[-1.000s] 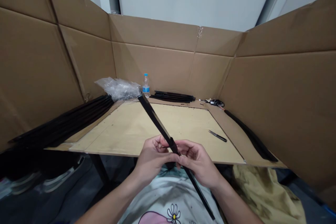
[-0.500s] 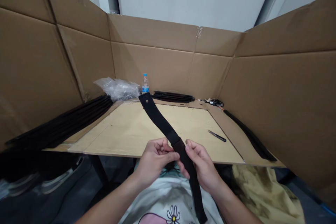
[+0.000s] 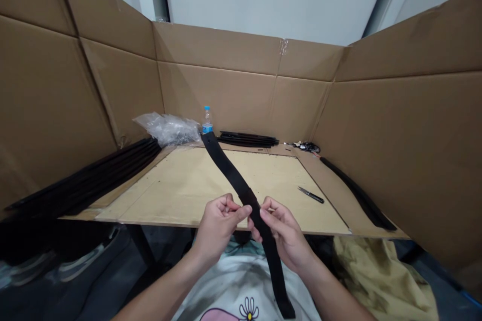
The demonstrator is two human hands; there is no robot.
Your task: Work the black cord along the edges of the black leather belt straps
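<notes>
A long black strap (image 3: pixel 228 166) runs slantwise in front of me, from near the bottle down to my lap. A band or loop (image 3: pixel 247 197) of the same black material crosses it around the middle. My left hand (image 3: pixel 222 223) pinches the strap's left edge just below that band, thumb on top. On the opposite edge my right hand (image 3: pixel 281 228) grips it between thumb and fingers. Some fingertips are hidden behind the strap. Its far end has a small hole or stud, too small to tell. The lower end hangs over my shirt.
Black strips (image 3: pixel 101 175) lie stacked along the left side, with another bundle (image 3: pixel 248 139) at the back. A clear plastic bag (image 3: pixel 167 128), a water bottle (image 3: pixel 207 121), thread snips (image 3: pixel 311 194) and a black strip (image 3: pixel 357 193) are on the table. Cardboard walls (image 3: pixel 214 80) enclose it.
Both hands have shifted slightly up and left along with the strap. The far end of the strap has turned a little, so its metal stud shows less plainly.
</notes>
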